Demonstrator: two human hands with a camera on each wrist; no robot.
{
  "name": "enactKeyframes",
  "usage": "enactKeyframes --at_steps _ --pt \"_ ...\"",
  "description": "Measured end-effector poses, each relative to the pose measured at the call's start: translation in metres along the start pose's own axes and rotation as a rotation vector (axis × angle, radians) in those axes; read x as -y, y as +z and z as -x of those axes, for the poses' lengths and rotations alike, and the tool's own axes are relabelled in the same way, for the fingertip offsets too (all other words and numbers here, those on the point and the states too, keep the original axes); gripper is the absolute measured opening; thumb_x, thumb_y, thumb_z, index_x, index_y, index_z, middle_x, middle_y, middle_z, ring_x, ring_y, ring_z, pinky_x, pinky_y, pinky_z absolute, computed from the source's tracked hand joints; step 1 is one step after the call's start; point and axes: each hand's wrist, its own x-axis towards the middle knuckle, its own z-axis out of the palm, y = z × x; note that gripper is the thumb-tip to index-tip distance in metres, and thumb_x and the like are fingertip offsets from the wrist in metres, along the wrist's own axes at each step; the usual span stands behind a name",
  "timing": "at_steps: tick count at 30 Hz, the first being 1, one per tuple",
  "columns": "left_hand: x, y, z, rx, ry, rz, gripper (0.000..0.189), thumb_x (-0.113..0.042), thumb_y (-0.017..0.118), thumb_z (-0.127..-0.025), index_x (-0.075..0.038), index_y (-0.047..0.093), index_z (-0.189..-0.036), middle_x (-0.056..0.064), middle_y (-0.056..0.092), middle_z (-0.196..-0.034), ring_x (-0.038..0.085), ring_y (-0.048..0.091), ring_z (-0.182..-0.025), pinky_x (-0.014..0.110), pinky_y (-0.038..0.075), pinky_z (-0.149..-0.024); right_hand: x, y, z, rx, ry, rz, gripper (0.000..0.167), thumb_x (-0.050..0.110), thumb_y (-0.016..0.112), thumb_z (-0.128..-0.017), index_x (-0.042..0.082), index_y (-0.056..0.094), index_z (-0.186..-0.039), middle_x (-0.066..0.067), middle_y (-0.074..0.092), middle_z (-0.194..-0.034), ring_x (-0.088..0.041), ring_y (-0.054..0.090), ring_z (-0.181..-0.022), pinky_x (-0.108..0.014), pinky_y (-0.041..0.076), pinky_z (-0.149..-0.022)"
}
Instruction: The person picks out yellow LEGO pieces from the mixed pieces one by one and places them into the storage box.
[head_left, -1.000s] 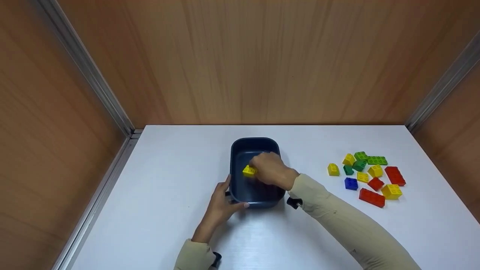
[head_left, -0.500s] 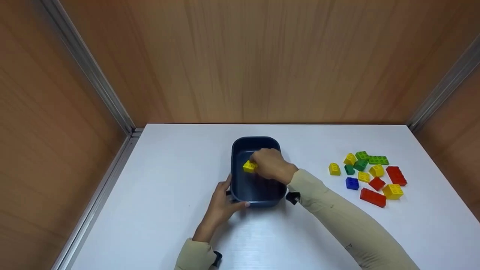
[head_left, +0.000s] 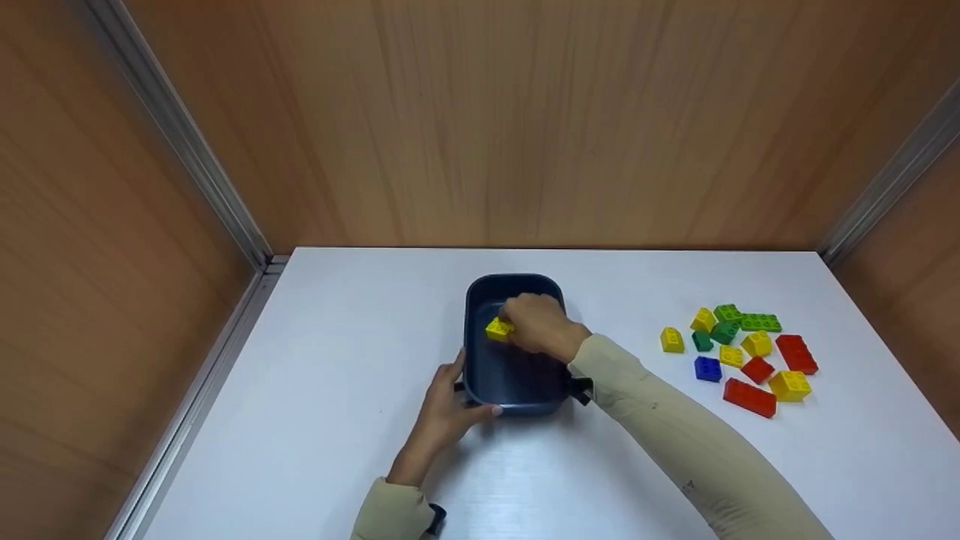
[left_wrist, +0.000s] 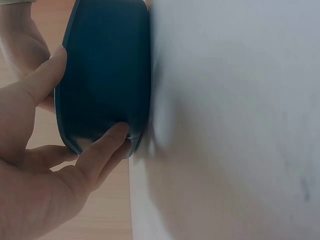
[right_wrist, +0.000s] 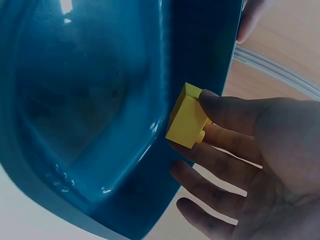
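Observation:
A deep dark blue rectangular tray (head_left: 517, 386) stands on the white table. Its near-left corner lies between the thumb and fingers of my left hand (head_left: 442, 412); in the left wrist view, the fingers (left_wrist: 102, 150) press along its outer wall. Over the tray's inside, my right hand (head_left: 544, 326) pinches a yellow toy building brick (head_left: 498, 330). In the right wrist view this brick (right_wrist: 189, 119) has a sloped shape and is held between the thumb and fingertips, studs toward the palm, close to the tray's side wall. Whether it touches the tray I cannot tell.
Several loose toy bricks lie at the table's right: yellow (head_left: 790, 385), red (head_left: 750, 397), blue (head_left: 707, 368) and green (head_left: 760, 322). A wooden panel (head_left: 480, 127) rises behind the white table (head_left: 360, 322), with more panels at both sides.
My right hand has moved slightly toward the tray's far end with the yellow brick in its fingers. The left hand stays at the tray's corner. The loose bricks lie as before.

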Motion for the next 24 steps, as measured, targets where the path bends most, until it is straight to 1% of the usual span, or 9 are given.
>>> enactKeyframes --at_steps 3,7,10,15,20,24 --pt "0.0 0.0 0.001 0.001 -0.002 0.003 0.108 -0.015 0.092 -0.083 -0.002 0.025 -0.167 0.026 0.045 -0.153 0.045 0.052 -0.139 0.054 0.05 -0.113 0.001 0.0 -0.003 0.009 0.012 -0.007 0.027 0.01 0.076 -0.098 0.001 0.076 -0.123 -0.015 0.077 -0.116 -0.027 0.072 -0.1 -0.047 0.061 -0.1" --pt "-0.001 0.0 0.001 -0.002 -0.007 0.01 0.109 -0.015 0.093 -0.083 0.0 0.025 -0.167 0.026 0.045 -0.152 0.044 0.052 -0.139 0.055 0.05 -0.114 0.0 0.001 -0.008 0.005 0.01 0.0 0.026 0.011 0.077 -0.097 0.0 0.077 -0.121 -0.015 0.078 -0.112 -0.026 0.07 -0.093 -0.046 0.062 -0.095" --pt "0.0 0.0 0.0 -0.006 -0.007 0.011 0.11 -0.015 0.093 -0.082 -0.001 0.025 -0.167 0.025 0.046 -0.151 0.044 0.052 -0.138 0.055 0.05 -0.113 -0.001 0.001 -0.011 -0.001 0.006 0.0 0.025 0.011 0.078 -0.097 -0.001 0.078 -0.119 -0.015 0.078 -0.109 -0.026 0.07 -0.091 -0.046 0.063 -0.092" --pt "0.0 0.0 0.0 -0.009 -0.004 0.007 0.11 -0.015 0.093 -0.082 -0.001 0.025 -0.167 0.025 0.047 -0.15 0.044 0.053 -0.137 0.054 0.051 -0.112 -0.005 0.0 -0.016 0.005 0.03 0.004 0.024 0.011 0.077 -0.097 -0.001 0.078 -0.117 -0.013 0.078 -0.106 -0.025 0.07 -0.09 -0.044 0.062 -0.091" --pt "-0.001 0.0 0.0 -0.007 0.003 0.011 0.11 -0.014 0.094 -0.081 -0.003 0.026 -0.167 0.025 0.047 -0.15 0.045 0.053 -0.137 0.052 0.053 -0.11 -0.006 -0.001 -0.02 0.022 0.054 -0.002 0.022 0.011 0.076 -0.097 0.0 0.077 -0.116 -0.012 0.076 -0.102 -0.023 0.065 -0.084 -0.042 0.062 -0.087" --pt "-0.001 0.001 0.0 -0.001 0.005 0.013 0.11 -0.015 0.093 -0.082 -0.003 0.025 -0.167 0.026 0.045 -0.152 0.045 0.054 -0.136 0.052 0.054 -0.109 -0.005 -0.001 -0.024 0.026 0.063 0.0 0.017 0.011 0.076 -0.096 0.0 0.078 -0.11 -0.01 0.075 -0.096 -0.02 0.061 -0.078 -0.04 0.061 -0.082"
